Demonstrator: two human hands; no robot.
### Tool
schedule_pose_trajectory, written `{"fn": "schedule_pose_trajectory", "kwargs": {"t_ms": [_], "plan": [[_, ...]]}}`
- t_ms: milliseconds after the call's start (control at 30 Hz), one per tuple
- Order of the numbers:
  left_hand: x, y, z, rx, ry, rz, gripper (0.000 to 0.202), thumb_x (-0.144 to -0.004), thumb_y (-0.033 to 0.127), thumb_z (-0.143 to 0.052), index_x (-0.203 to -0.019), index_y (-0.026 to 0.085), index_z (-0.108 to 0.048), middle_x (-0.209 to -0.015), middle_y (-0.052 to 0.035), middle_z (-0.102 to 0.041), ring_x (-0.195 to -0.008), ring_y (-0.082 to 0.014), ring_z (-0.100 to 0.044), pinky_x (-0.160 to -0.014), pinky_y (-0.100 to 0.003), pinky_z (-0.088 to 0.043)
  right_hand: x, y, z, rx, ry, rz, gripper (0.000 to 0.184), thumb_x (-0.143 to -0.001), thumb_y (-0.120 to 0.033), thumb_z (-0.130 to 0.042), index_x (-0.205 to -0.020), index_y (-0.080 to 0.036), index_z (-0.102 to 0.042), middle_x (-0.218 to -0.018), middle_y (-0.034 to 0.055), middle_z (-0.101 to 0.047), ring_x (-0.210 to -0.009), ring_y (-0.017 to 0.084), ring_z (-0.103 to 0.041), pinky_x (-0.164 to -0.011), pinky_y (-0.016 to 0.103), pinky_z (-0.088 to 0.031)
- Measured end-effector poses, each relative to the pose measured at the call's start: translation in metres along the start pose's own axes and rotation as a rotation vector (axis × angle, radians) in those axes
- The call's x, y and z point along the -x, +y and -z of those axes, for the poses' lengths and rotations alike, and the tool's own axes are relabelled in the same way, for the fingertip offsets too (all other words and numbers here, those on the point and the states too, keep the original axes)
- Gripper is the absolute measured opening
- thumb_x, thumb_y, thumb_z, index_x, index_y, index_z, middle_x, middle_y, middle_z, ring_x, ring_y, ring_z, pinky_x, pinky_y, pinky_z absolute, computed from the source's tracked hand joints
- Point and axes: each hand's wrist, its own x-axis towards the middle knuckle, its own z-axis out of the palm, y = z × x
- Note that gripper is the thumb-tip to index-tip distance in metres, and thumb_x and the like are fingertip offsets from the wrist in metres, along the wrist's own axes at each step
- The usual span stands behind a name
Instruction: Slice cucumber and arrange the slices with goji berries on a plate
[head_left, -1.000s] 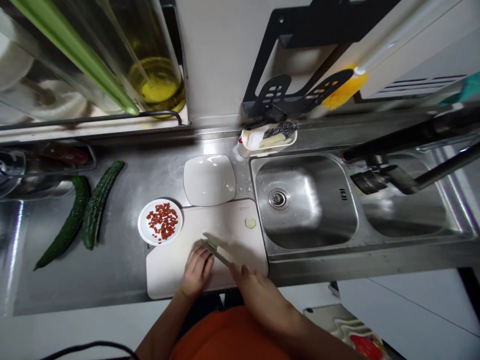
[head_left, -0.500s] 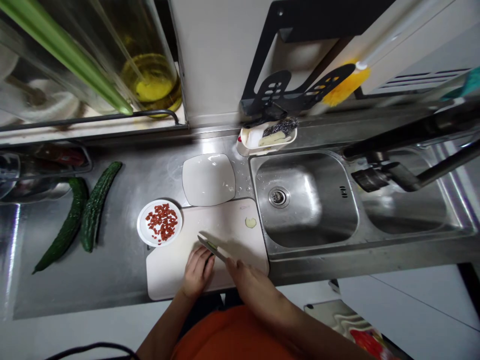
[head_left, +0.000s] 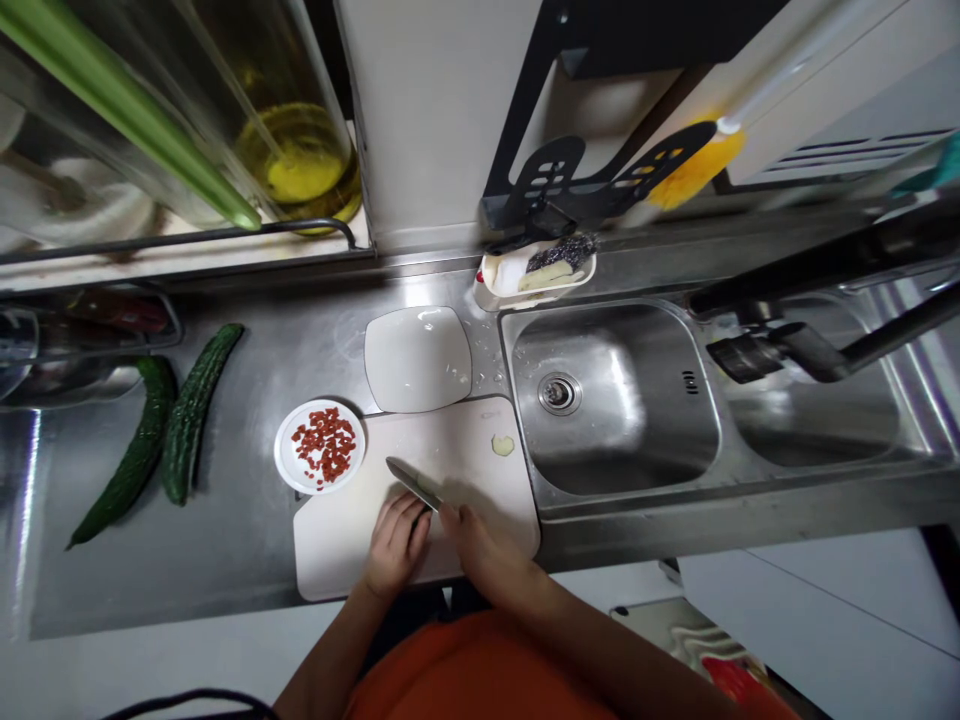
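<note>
place: kitchen | steel sink | cutting board | cucumbers

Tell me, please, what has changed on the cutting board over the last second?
The right hand, still gripping the knife, has slid left along the cutting board, so the blade tip now lies nearer the plate of red pieces. The left hand stayed pressed on the board beside the blade. The pale slice and the cucumbers did not move.

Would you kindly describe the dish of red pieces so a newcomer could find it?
From the steel sink, go left across the white cutting board. The dish sits at its far left corner: round, holding red bits, unlike the larger square plate.
</note>
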Motion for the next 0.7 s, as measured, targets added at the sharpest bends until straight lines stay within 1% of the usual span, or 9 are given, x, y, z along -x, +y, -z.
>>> {"fn": "schedule_pose_trajectory", "kwargs": {"t_ms": [100,267,333,433,533,700], "plan": [[0.001,0.0,0.0,-0.001,-0.005,0.001,0.028,-0.084,0.016,-0.052,-0.111,0.016,-0.056,-0.1,-0.0095,-0.065,-0.1,-0.0201,-0.059,-0.089,-0.04,-0.05,-0.003,0.001,-0.006,-0.013,0.014,0.023,0.029,-0.086,-0.006,-0.031,-0.101,-0.018,-0.054,-0.086,0.0075,-0.063,-0.073,0.017,-0.061,-0.061,0.025,-0.044],[0.0,0.001,0.002,-0.013,-0.019,0.004,0.029,-0.083,0.013,-0.054,-0.112,0.016,-0.055,-0.102,-0.0092,-0.064,-0.103,-0.0195,-0.058,-0.09,-0.039,-0.049,-0.001,-0.001,-0.009,-0.022,0.083,-0.001,0.032,-0.087,-0.007,-0.027,-0.103,-0.018,-0.053,-0.088,0.0069,-0.062,-0.077,0.018,-0.061,-0.063,0.026,-0.043],[0.0,0.003,0.002,-0.008,-0.03,0.011,0.03,-0.082,0.012,-0.055,-0.112,0.015,-0.055,-0.104,-0.0095,-0.063,-0.104,-0.0197,-0.057,-0.091,-0.039,-0.049,-0.001,0.0,-0.008,-0.048,0.058,-0.013,0.034,-0.085,-0.004,-0.028,-0.104,-0.018,-0.053,-0.088,0.0063,-0.062,-0.078,0.017,-0.06,-0.064,0.025,-0.043],[-0.001,0.004,0.003,-0.001,-0.028,0.015,0.03,-0.082,0.012,-0.055,-0.112,0.015,-0.055,-0.105,-0.0098,-0.063,-0.105,-0.0202,-0.057,-0.092,-0.04,-0.048,-0.001,0.003,-0.009,-0.094,0.003,-0.024,0.04,-0.081,-0.002,-0.03,-0.111,-0.018,-0.051,-0.09,0.0062,-0.062,-0.076,0.016,-0.06,-0.063,0.023,-0.042],[0.0,0.004,0.003,0.004,-0.014,0.012,0.031,-0.082,0.012,-0.055,-0.113,0.015,-0.055,-0.105,-0.0099,-0.062,-0.107,-0.0207,-0.056,-0.092,-0.041,-0.048,0.003,0.008,-0.011,-0.113,0.012,-0.035,0.047,-0.079,0.001,-0.03,-0.118,-0.018,-0.047,-0.092,0.0057,-0.062,-0.078,0.016,-0.061,-0.063,0.023,-0.042],[-0.001,0.005,0.005,0.004,-0.023,0.025,0.033,-0.08,0.011,-0.057,-0.113,0.015,-0.054,-0.106,-0.0108,-0.061,-0.107,-0.0209,-0.055,-0.093,-0.041,-0.047,0.023,0.011,-0.007,-0.008,0.013,-0.066,0.046,-0.082,0.0,-0.029,-0.121,-0.019,-0.045,-0.096,0.0069,-0.062,-0.073,0.017,-0.063,-0.057,0.024,-0.042]]}}
